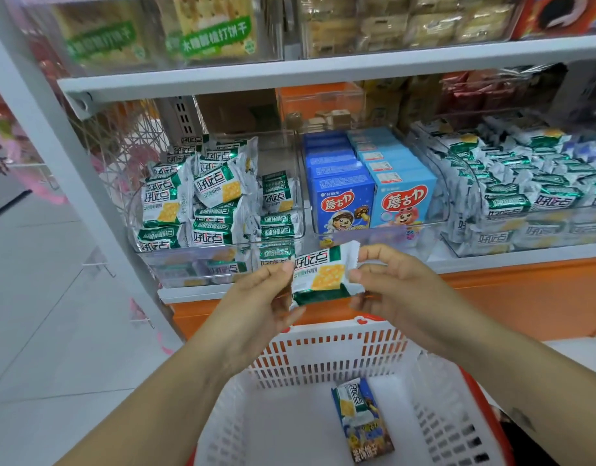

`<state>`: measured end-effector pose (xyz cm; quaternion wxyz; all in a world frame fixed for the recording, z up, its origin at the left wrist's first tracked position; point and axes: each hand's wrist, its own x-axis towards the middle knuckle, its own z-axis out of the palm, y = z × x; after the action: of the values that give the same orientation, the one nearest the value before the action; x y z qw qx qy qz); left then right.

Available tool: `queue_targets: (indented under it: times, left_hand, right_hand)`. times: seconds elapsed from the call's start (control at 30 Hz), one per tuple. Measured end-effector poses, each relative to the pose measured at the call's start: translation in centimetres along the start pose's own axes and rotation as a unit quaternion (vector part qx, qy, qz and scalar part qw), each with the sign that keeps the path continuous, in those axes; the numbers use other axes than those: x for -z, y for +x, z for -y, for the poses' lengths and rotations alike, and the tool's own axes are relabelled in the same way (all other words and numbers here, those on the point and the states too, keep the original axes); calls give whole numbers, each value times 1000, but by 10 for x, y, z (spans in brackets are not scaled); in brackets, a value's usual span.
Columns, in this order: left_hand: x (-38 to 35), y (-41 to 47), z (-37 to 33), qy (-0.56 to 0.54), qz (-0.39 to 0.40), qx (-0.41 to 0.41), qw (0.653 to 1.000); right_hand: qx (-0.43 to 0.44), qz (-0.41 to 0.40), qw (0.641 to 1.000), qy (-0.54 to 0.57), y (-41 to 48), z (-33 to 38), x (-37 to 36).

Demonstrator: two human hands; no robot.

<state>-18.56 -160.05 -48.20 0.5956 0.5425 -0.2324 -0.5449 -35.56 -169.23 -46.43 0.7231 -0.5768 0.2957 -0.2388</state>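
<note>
So far, two items lie in the white shopping basket (323, 334): a blue snack box (373, 438) on its floor toward the right wall, and a small blue-edged packet (352, 403) lying on top of that box. We hold a third item, a green-and-white cracker packet (323, 277), just above the basket's far rim. Left hand (259, 297) pinches its left edge, right hand (390, 284) pinches its crimped right end. We judge it picked but not yet dropped; lowering and letting go remain. The basket mouth is wide, with bare floor left of the box. The clear shelf bin (222, 257) sits close beyond the far rim, so we should move toward ourselves and down.
</note>
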Motion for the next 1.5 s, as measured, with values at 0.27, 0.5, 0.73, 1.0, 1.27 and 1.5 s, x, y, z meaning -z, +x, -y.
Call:
queue_targets:
  times: [0.27,0.5,0.73,1.0,1.27,1.5]
  left_hand:
    - [0,3,3,69,-38,-28,997]
    - [-9,2,2,54,-68,24,996]
    - [-7,-1,-2,-37,-50,87,994]
    - [-2,-8,-12,137,-30,-118,983]
    - [-11,-11,-7,210,-90,-203,952]
    - [-7,-10,-5,227,-45,-239,943]
  right_hand:
    - [-29,-40,998,29,2,-2,4]
    - [-68,-82,994,-3,8,-6,5]
    - [-99,-68,991,63,11,-3,6]
    - [38,-35,999,-18,8,11,15]
    - [103,-65,967,-225,4,3,14]
    - [131,-48,964,-228,5,0,17]
